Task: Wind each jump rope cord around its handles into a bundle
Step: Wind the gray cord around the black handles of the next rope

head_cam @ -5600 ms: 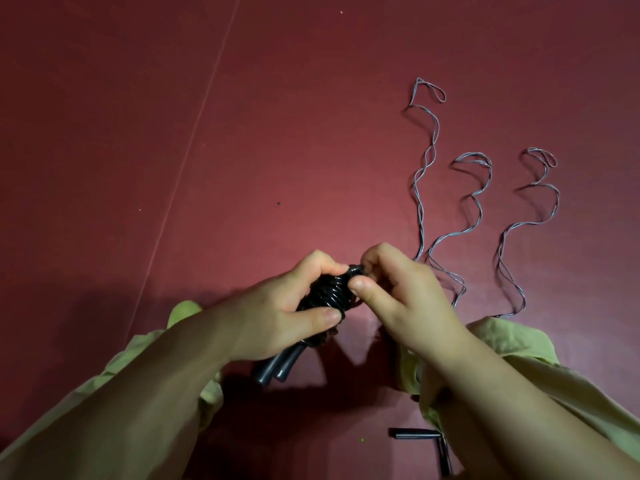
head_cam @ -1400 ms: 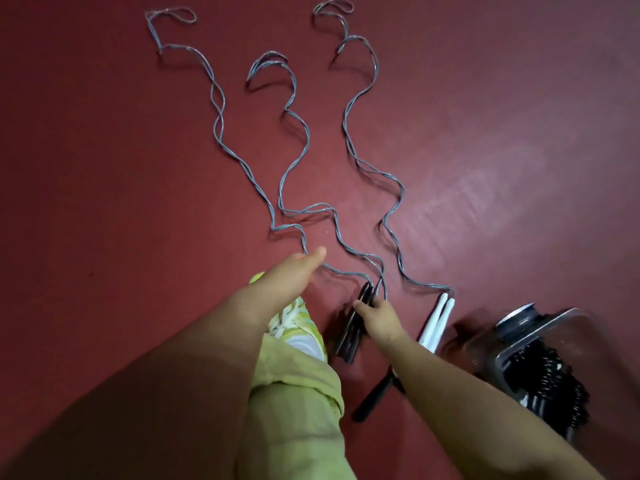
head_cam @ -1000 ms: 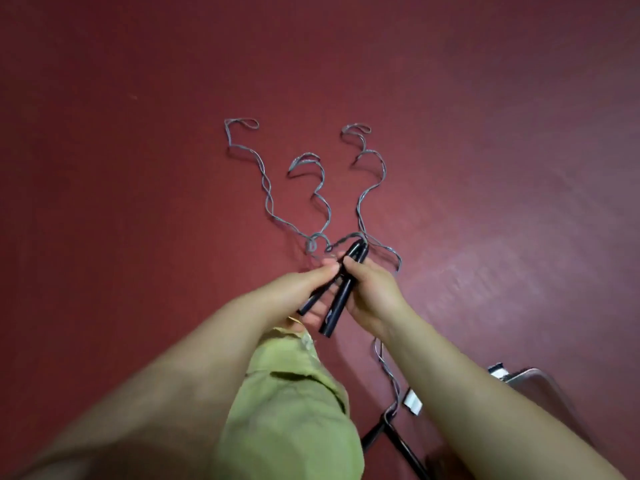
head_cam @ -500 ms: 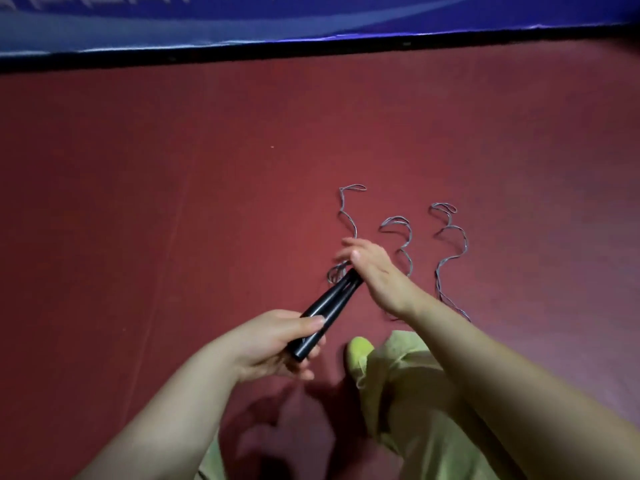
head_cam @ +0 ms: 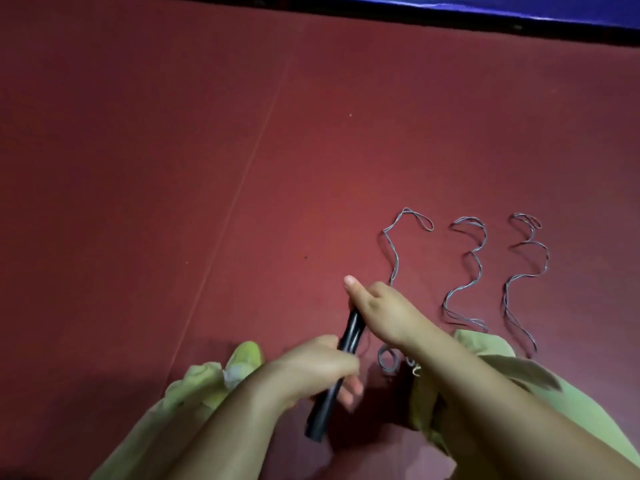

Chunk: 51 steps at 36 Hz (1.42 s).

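While the left hand [head_cam: 311, 368] closes its grip around the lower half of a pair of black jump rope handles [head_cam: 337, 368], held side by side and slanting from lower centre of the frame up to the right, the right hand [head_cam: 384, 311] sits over their top end. Its thumb sticks out, and whether its grip pinches the cord there or only steadies the handles cannot be told.

No turns of cord show on these handles, so this rope looks barely begun. Its grey cord [head_cam: 394, 261] runs away up the red floor [head_cam: 173, 168] to a loop right of centre, with a small coil [head_cam: 388, 362] lying just below the right wrist. Two more grey cords [head_cam: 467, 271] [head_cam: 523, 278] snake loose on the floor farther right, unwound. By that showing, three ropes remain to be bundled; no finished bundle is in view.
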### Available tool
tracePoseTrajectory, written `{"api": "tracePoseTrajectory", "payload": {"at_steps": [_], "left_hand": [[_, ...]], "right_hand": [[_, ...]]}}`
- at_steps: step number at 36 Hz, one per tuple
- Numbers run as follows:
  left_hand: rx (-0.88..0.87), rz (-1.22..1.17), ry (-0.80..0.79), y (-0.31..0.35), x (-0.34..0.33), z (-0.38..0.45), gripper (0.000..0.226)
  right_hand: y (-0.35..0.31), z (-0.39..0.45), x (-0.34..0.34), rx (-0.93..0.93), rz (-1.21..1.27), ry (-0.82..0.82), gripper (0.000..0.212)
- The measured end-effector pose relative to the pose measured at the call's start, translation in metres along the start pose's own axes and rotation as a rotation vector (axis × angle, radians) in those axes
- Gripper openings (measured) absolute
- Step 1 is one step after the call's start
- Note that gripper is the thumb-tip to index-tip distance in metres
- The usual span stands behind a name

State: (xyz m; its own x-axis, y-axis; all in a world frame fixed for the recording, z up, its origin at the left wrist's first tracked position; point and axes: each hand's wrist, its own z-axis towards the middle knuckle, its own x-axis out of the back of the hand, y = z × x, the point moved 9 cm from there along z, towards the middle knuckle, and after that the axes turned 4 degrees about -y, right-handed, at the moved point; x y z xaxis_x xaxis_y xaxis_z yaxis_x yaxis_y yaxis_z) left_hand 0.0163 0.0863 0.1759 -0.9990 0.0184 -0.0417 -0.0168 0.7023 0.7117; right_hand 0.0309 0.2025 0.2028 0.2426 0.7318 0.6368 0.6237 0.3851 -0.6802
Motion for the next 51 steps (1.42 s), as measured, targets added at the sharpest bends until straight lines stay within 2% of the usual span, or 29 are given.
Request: {"api": "tracePoseTrajectory", "payload": {"at_steps": [3,5,8,12,15,17,24,26,27,29,30,31,33,36,37,40,42,44,48,51], "left_hand": [[-0.087,-0.208,0.000,0.012,0.008,0.007,0.012],[-0.129,-0.381,-0.065,0.024,0.011,0.006,0.009],[-0.153,-0.603,-0.205,0.038,0.014,0.010,0.006],[-0.201,-0.773,-0.285,0.049,0.015,0.025,0.014],[-0.287,-0.892,-0.373,0.060,0.010,0.037,0.046],[-0.331,-0.966,-0.379,0.065,0.012,0.040,0.055],[-0.500,-1.091,-0.405,0.087,0.015,0.043,0.040],[-0.455,-1.114,-0.427,0.100,0.004,0.036,0.041],[-0.414,-1.031,-0.326,0.096,0.005,0.040,0.044],[-0.378,-0.762,-0.018,0.067,0.025,0.050,0.051],[-0.378,-0.652,0.081,0.058,0.034,0.053,0.048],[-0.362,-0.594,0.112,0.056,0.036,0.056,0.048],[-0.387,-0.499,0.040,0.060,0.025,0.057,0.051],[-0.378,-0.309,0.052,0.061,0.017,0.058,0.047],[-0.367,-0.234,0.041,0.059,0.013,0.060,0.044],[-0.277,-0.053,-0.062,0.051,-0.002,0.064,0.029],[-0.235,0.000,-0.174,0.048,-0.015,0.064,0.028],[-0.248,0.007,-0.268,0.049,-0.024,0.062,0.023],[-0.250,-0.024,-0.345,0.054,-0.035,0.058,0.013],[-0.242,-0.019,-0.361,0.055,-0.041,0.060,0.026]], "right_hand": [[-0.010,0.010,0.007,0.012,0.038,0.019,0.058],[-0.009,0.016,0.016,0.009,0.191,0.022,0.057],[0.006,0.019,0.021,-0.044,0.387,-0.086,0.063],[0.021,0.019,0.031,-0.011,0.368,-0.188,0.065],[0.029,0.024,0.039,0.060,0.332,-0.218,0.080],[0.032,0.024,0.037,0.058,0.313,-0.232,0.084],[0.037,0.016,0.021,0.097,0.288,-0.358,0.104],[0.030,0.008,0.023,0.129,0.243,-0.374,0.099],[0.025,0.003,0.026,0.138,0.209,-0.376,0.086],[0.017,-0.008,0.035,0.141,0.086,-0.369,0.070],[0.013,-0.013,0.040,0.150,0.000,-0.354,0.066],[0.008,-0.018,0.044,0.162,-0.091,-0.339,0.064],[0.001,-0.028,0.051,0.173,-0.273,-0.330,0.072],[-0.007,-0.037,0.055,0.232,-0.475,-0.309,0.082],[-0.009,-0.038,0.056,0.252,-0.512,-0.304,0.077],[-0.011,-0.038,0.059,0.285,-0.539,-0.286,0.039],[-0.009,-0.035,0.062,0.311,-0.509,-0.277,0.021],[-0.005,-0.032,0.067,0.313,-0.375,-0.291,0.011],[0.004,-0.025,0.077,0.258,0.010,-0.280,0.018],[0.013,-0.020,0.074,0.196,0.065,-0.278,0.018]]}}
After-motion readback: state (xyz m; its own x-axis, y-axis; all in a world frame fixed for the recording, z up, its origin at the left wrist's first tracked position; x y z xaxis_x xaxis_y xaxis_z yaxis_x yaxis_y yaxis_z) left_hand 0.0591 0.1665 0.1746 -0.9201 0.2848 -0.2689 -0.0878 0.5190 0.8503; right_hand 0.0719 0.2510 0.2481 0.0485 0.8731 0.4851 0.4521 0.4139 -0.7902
